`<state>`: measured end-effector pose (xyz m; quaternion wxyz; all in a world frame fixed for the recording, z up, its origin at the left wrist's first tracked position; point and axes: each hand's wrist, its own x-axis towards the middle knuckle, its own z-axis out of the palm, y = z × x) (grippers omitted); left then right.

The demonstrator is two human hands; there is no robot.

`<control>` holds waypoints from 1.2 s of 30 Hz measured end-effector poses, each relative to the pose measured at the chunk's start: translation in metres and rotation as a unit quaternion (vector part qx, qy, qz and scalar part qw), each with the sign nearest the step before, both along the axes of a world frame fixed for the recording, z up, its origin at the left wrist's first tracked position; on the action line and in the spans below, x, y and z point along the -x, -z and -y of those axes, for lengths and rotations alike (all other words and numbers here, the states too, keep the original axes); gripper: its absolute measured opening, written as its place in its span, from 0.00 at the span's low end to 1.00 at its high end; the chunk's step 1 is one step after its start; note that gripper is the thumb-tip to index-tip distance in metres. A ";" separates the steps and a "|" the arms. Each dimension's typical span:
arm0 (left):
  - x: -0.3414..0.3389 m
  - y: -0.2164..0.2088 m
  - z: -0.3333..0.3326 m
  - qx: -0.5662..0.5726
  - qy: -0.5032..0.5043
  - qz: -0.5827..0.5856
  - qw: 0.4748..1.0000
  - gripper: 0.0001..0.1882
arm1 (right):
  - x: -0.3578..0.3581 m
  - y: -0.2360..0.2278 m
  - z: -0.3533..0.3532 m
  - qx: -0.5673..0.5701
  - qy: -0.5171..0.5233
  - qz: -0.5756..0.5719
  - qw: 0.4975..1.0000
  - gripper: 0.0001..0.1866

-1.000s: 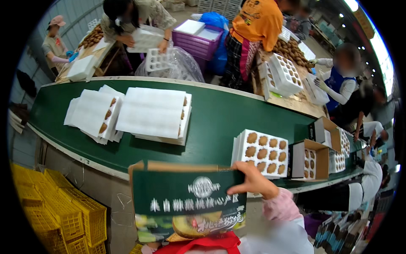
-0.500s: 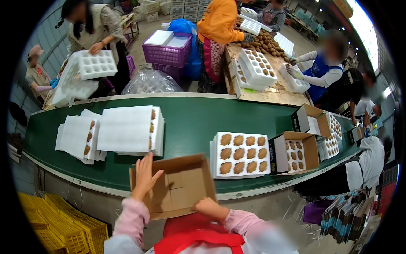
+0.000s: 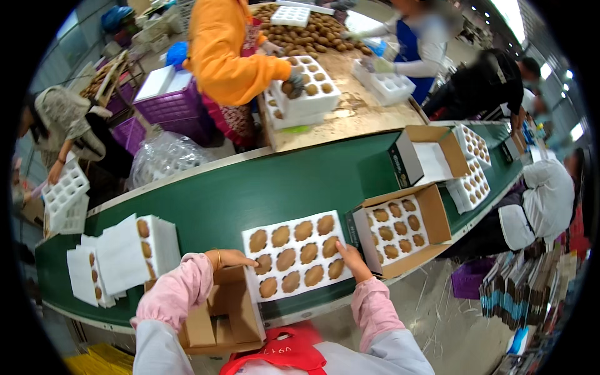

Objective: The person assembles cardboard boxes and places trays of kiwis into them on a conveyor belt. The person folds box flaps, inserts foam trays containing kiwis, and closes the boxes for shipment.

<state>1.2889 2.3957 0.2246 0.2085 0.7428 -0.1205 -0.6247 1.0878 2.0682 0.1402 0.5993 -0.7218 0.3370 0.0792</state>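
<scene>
- Packing hall with a green conveyor belt (image 3: pixel 262 187) running from lower left to upper right; workers stand along its far edge at a wooden sorting table (image 3: pixel 350 119) heaped with kiwifruit.
- White foam tray of kiwifruit (image 3: pixel 299 253): at the near edge of the belt, lying flat, its cups filled with brown fruit.
- Left hand (image 3: pixel 232 257): fingers extended, resting against the tray's left edge; not closed around anything.
- Right hand (image 3: pixel 351 257): fingers spread, pressed on the tray's right near corner; likewise open.
- Empty brown cardboard box (image 3: pixel 228 312): open flaps, just below the belt's near edge, under the left wrist and touching the tray's left near corner.
- Filled cardboard box (image 3: pixel 400 228): just right of the tray at the near edge, holding another tray of fruit, lid open.
- Open box with white liner (image 3: pixel 428 153): farther along the belt toward the right end.
- Stacked white trays (image 3: pixel 125 256): left end of the belt, some cups filled.
- Person in an orange top (image 3: pixel 228 50): at the far edge, one hand on a tray of fruit on the sorting table.
- Purple crates (image 3: pixel 165 106): on the floor beyond the belt.
</scene>
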 end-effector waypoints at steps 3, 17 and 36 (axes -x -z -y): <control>0.007 -0.016 0.045 -0.031 -0.077 -0.047 0.995 0.37 | 0.015 0.041 0.016 0.028 0.052 0.011 0.998 0.34; 0.033 -0.002 0.027 0.132 -0.257 -0.061 0.955 0.28 | 0.015 -0.017 -0.001 -0.191 0.145 0.000 0.971 0.32; 0.047 0.038 0.030 0.136 -0.453 -0.117 0.873 0.55 | -0.019 -0.064 -0.011 -0.163 0.175 -0.064 0.969 0.35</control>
